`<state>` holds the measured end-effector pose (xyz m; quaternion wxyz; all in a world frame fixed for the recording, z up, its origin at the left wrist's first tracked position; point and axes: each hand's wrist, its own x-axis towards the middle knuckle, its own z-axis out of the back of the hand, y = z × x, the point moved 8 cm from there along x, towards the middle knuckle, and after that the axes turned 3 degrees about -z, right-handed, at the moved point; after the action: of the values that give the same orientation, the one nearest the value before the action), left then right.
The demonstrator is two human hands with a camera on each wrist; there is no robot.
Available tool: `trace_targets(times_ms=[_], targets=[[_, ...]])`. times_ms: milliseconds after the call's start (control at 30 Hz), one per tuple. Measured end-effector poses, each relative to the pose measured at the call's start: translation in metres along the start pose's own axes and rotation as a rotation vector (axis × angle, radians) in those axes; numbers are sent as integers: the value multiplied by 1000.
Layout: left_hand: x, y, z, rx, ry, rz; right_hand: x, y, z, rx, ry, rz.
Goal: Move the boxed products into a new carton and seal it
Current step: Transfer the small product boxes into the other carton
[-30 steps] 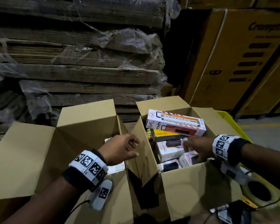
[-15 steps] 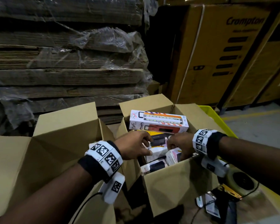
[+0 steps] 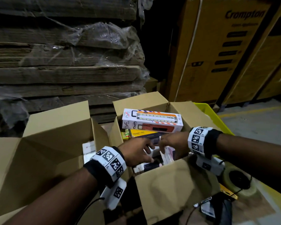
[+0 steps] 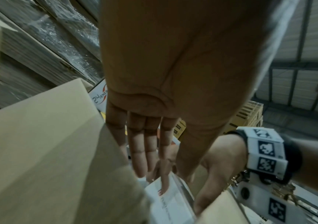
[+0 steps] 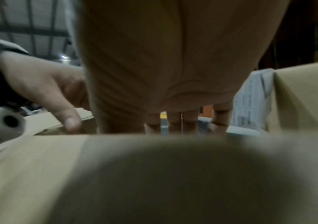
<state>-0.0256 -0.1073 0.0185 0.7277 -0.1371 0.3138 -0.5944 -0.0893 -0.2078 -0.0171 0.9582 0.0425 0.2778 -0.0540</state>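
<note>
Two open brown cartons stand side by side. The right carton (image 3: pixel 169 184) is full of boxed products, with a long white and orange lamp box (image 3: pixel 152 120) on top at the back. The left carton (image 3: pixel 55 127) holds a few white boxes (image 3: pixel 88 148). Both hands are inside the right carton. My left hand (image 3: pixel 136 153) reaches in with straight fingers (image 4: pixel 141 151) and holds nothing. My right hand (image 3: pixel 172 143) grips a small white box (image 4: pixel 169 203), fingers across its face and thumb on its near edge. In the right wrist view a carton flap (image 5: pixel 154 174) hides the fingertips.
A tape roll (image 3: pixel 238 181) lies right of the right carton, beside a yellow crate (image 3: pixel 214 117). Stacks of flattened cardboard in plastic wrap (image 3: pixel 63 62) stand behind. Tall printed cartons (image 3: pixel 225 54) stand at the back right. Cables and small items (image 3: pixel 217 208) lie at the front right.
My left hand has moved from the flaps between the cartons into the right carton, next to my right hand. The right hand stays on the small boxes there.
</note>
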Motion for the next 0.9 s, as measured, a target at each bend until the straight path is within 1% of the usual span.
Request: trace_targets(times_ms=[267,400,500,600,667,800,900], targets=[[9,-6,-6,5,30,23,-5,-1,8,-64,-7,-29],[8,3,-5,5,19,59,-6,-6,12,-75,24,-32],[9,13,-6,24,-1,90,-5,-1,13,-71,36,22],[12,18,-8,122,-7,117,-2,7,7,-211,96,91],[16,17,-9,217,2,122,-1,8,4,-278,109,108],[26,19,-11,349,34,147,-2,10,7,-319,41,109],[31,27,-17,384,50,171,-4,7,15,-333,-19,115]])
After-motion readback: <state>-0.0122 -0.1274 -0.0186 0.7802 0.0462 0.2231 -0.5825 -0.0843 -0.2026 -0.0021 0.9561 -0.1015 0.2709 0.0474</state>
